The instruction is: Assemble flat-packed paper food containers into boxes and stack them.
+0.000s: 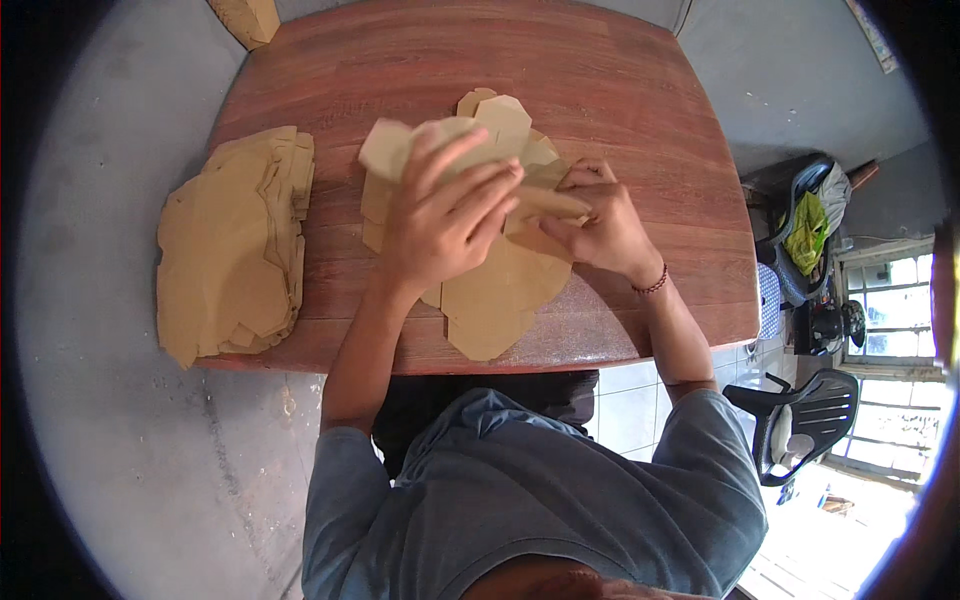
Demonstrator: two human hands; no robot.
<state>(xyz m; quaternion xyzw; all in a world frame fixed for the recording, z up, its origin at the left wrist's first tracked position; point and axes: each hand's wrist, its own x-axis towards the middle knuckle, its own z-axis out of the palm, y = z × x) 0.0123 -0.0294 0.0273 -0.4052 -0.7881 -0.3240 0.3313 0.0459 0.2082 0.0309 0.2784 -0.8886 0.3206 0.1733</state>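
Note:
A brown cardboard piece (385, 148), partly folded and blurred at its left end, is raised over the middle of the table. My right hand (612, 228), with a dark beaded bracelet at the wrist, grips its right end between thumb and curled fingers. Against the near side of the piece, my left hand (440, 225) has its fingers stretched out and apart. Beneath both hands, flat cardboard blanks (490, 310) with cut, angled flaps lie overlapping on the table. My hands hide part of the folded piece.
A thick stack of flat cardboard blanks (225, 245) lies at the left edge of the reddish wooden table (670, 150). Behind the far left corner stands a cardboard object (250, 20). Dark plastic chairs (815, 425) stand to the right, one holding a yellow-green bag (806, 235).

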